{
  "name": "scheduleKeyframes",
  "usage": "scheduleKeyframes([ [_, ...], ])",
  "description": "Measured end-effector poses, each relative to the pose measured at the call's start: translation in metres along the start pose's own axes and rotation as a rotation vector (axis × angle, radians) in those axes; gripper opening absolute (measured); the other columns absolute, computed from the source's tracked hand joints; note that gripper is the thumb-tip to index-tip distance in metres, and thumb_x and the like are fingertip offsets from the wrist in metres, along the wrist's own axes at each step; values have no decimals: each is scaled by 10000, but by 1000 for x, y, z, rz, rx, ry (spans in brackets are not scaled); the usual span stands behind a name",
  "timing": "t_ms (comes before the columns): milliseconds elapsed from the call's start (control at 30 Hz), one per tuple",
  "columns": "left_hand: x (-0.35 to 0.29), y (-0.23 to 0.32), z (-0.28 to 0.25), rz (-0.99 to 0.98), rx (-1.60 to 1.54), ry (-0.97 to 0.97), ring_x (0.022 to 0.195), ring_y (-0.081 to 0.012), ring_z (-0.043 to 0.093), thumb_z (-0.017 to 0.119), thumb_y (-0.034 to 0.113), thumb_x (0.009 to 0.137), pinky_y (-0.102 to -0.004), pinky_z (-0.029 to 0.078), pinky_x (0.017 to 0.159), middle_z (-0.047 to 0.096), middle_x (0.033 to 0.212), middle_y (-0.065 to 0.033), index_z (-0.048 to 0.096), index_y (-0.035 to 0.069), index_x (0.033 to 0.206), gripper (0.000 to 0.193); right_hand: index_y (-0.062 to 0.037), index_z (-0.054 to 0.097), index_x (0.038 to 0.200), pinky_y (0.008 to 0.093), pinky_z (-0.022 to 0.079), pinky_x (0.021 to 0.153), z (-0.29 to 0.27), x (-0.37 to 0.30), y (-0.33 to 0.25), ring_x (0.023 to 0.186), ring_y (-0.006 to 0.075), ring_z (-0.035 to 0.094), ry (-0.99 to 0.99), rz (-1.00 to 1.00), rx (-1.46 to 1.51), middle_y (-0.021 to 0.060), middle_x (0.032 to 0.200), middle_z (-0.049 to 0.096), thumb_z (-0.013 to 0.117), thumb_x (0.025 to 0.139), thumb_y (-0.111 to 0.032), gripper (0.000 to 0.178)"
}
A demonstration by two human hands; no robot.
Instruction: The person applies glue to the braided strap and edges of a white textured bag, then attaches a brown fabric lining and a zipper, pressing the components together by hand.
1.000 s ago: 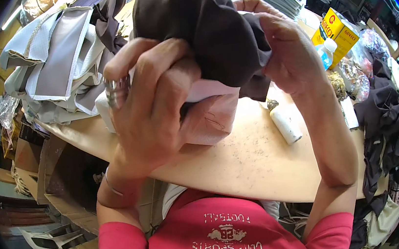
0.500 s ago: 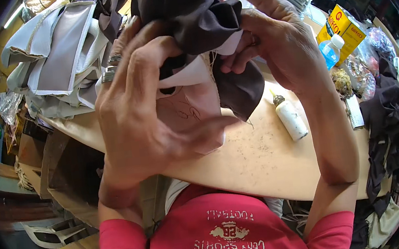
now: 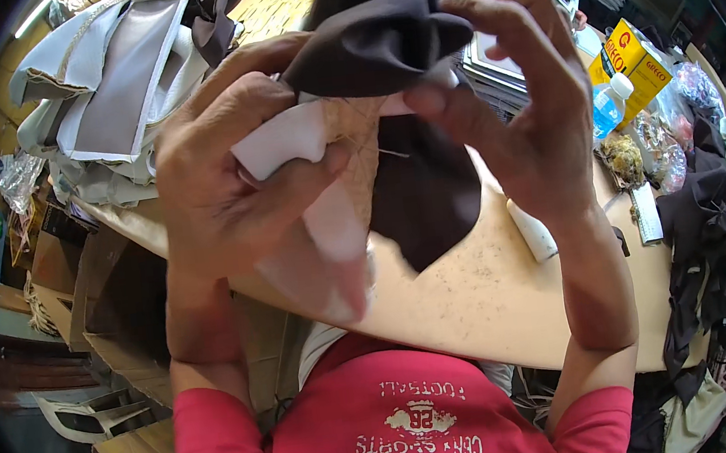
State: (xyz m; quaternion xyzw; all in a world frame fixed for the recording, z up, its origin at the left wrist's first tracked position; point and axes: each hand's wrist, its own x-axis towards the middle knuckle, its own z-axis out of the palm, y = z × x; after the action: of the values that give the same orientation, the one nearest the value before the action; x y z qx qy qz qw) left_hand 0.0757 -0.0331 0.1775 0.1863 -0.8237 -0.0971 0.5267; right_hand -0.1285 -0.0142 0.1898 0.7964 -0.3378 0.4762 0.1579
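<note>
A: Looking down in the head view, what is held up close to the camera?

B: A bunched dark brown fabric piece (image 3: 386,36) with a white lining (image 3: 301,157) is held above the near edge of the desk (image 3: 477,285). The left hand (image 3: 223,180) is curled shut on the white lining, the thumb pressed across it. The right hand (image 3: 521,119) is partly curled, its fingertips pinched on the dark fabric at the top, so the piece is gripped from both sides.

A: Where does the rest of the piece hang?

B: A dark flap is seen hanging down between the two hands, over the desk's near edge; the white lining droops below the left hand, blurred at its lower end.

A: And what is seen on the desk?

B: A white tube (image 3: 532,230) is laid near the right edge, just beside the right wrist. A stack of grey and white fabric panels (image 3: 98,104) is piled at the far left corner. A yellow box (image 3: 631,62) and a clear bottle (image 3: 609,104) are stood toward the far right corner, well apart from the hands.
</note>
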Motion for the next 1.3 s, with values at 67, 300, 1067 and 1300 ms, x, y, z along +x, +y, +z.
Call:
scheduleKeyframes([
  [67,3,11,-8,-159,-121,0,773,-136,547,678,-12,544,-236,429,657,560,899,-133,523,-51,794,297,-34,572,912,276,388,673,2,6,-2,817,158,497,13,-41,31,60,935,558,683,666,-228,333],
  [300,14,-13,-18,-260,-414,-149,766,-50,486,640,-64,629,-184,399,635,503,890,-22,531,-23,861,259,-29,548,887,242,395,672,16,1,-6,689,101,500,152,218,302,38,812,571,580,779,-134,155],
  [1067,18,-18,-13,-580,-335,-239,836,-62,491,610,183,642,-156,396,758,502,957,-42,459,-5,1075,496,-23,567,885,283,415,550,4,-37,-31,653,160,491,155,-124,-60,123,970,548,589,739,-209,237],
  [1300,-4,-34,-11,-469,-399,132,896,-139,543,593,167,669,-235,435,796,513,1039,-116,418,-37,1150,550,-72,592,838,280,419,481,38,-92,-39,629,200,534,-169,152,-129,123,900,541,627,611,-78,229],
])
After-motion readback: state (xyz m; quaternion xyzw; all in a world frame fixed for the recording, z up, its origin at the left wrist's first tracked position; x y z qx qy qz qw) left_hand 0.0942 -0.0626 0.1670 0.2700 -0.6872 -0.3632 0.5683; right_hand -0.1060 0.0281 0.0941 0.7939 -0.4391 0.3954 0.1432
